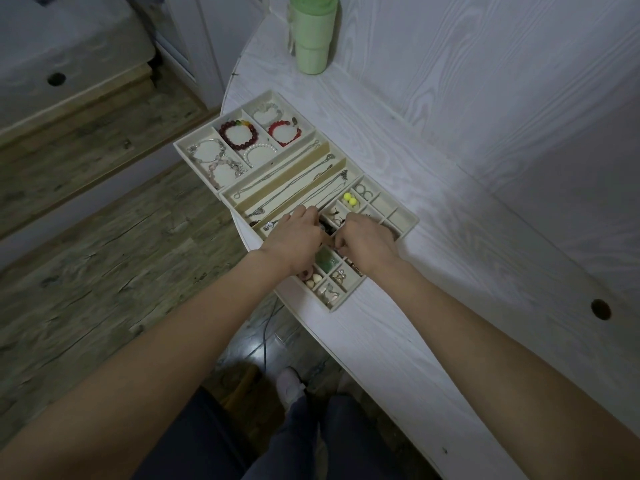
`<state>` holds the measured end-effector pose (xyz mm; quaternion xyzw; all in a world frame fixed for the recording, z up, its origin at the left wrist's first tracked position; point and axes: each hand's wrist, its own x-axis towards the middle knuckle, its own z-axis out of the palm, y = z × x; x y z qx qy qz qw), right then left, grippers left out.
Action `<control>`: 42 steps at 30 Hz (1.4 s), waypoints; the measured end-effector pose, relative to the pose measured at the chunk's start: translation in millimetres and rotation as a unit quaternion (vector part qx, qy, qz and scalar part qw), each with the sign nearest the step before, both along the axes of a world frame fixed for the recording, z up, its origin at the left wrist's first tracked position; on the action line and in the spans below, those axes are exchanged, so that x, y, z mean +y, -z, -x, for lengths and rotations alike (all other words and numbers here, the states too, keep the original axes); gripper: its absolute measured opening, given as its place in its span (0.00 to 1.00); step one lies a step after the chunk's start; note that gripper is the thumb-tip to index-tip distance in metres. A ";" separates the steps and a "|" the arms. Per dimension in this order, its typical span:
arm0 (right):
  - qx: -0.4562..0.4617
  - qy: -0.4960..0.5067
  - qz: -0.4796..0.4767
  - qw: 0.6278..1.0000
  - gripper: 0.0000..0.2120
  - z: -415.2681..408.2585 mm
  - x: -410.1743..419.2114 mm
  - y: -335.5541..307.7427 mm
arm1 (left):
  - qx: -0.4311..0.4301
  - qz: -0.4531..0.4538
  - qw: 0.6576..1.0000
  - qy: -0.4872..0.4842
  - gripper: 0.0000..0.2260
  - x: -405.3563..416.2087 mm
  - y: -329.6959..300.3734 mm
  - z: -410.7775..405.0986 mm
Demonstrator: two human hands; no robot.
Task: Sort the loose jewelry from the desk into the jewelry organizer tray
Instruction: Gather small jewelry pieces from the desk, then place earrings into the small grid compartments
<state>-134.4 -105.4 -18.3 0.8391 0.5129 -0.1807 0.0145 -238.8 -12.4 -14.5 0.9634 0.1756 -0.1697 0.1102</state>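
Observation:
A cream jewelry organizer tray (405, 230) lies on the white desk, split into many compartments. Bracelets (239, 135) fill the far section, thin chains (294, 168) the long middle slots, and yellow bead earrings (349, 199), rings and shell pieces (317, 282) the small cells. My left hand (294, 237) and my right hand (367, 242) meet over the small cells, fingers curled. Between the fingertips of both hands sits a tiny dark piece (334, 245); what it is I cannot make out.
A green tumbler (311, 32) stands at the desk's far edge. The desk (485, 202) has a round cable hole (601, 309) at the right. Wooden floor, a cable and my legs lie below the desk's curved front edge.

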 end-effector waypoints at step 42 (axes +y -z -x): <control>0.112 0.437 -0.167 0.876 0.16 -26.5 -340.7 -31.2 | -0.105 0.116 0.982 0.102 0.17 -263.7 -41.5 -102.4</control>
